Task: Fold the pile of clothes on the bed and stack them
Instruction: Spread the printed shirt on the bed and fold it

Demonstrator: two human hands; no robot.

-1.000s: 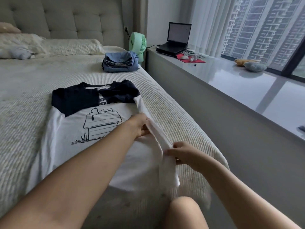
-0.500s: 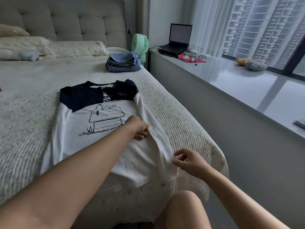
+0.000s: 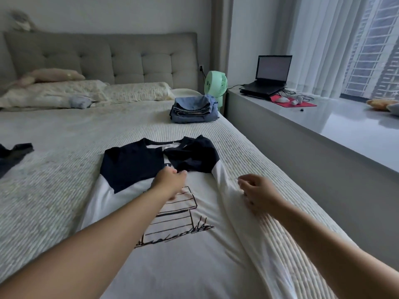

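White tee [image 3: 194, 255] flat; L hand [image 3: 170, 180] on chest, R hand [image 3: 259, 195] at side edge.

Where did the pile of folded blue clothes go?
The folded blue stack sits on the bed toward its far right edge, just in front of the green fan and beyond the spread-out T-shirt.

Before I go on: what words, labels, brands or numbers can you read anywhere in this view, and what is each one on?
None can be read.
White T-shirt with dark navy shoulders: a dark letter fragment by the left hand, mostly covered.
Open black laptop: screen text too blurred.
Mint green desk fan: small hub label, too small.
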